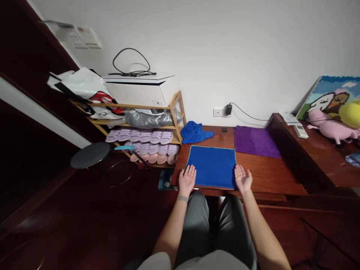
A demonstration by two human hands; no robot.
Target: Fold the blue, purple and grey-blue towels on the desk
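A blue cloth (pixel 212 165) lies spread flat on the low wooden table (pixel 270 176), right in front of me. My left hand (pixel 187 179) rests open, palm up, at the cloth's near left corner. At the near right corner, my right hand (pixel 243 177) is also open and palm up. Neither hand holds anything. A crumpled blue cloth (pixel 195 132) sits at the table's far left. Spread flat at the far right is a purple cloth (pixel 255 141).
A bamboo shoe rack (pixel 174 120) with several lilac and pink slippers stands to the left, a white box (pixel 137 92) and bags on top. A black stool (pixel 90 154) is further left. A raised wooden ledge (pixel 323 150) on the right carries plush toys and a remote.
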